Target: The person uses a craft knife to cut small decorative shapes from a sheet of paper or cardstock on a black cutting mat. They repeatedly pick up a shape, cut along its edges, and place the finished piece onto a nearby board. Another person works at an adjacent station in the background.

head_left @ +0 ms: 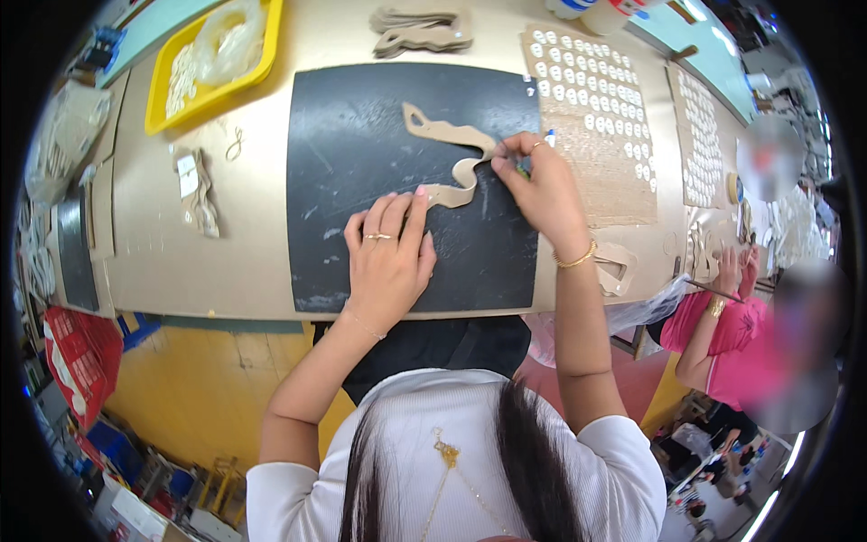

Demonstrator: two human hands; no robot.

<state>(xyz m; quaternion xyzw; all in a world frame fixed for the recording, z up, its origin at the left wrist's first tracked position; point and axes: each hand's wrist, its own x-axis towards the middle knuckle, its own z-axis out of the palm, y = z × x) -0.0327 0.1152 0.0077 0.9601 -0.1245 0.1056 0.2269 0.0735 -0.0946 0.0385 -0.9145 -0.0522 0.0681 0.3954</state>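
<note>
On the black mat (361, 163) we see a wavy tan cutout strip (452, 144). Our left hand (388, 257) lies flat and released on the mat, fingertips pressing the strip's lower end. Our right hand (537, 185) pinches a small tool at the strip's middle bend; the tool is mostly hidden. Right of the mat lies a cardboard sheet (596, 154) with rows of white pieces; up-left, a yellow tray (163, 90) holds a clear bag (230, 41).

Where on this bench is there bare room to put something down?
Bare tan bench lies between the black mat and the yellow tray. The mat's near-left corner is also free. It is crowded right of the right hand, around the studded card sheets.
</note>
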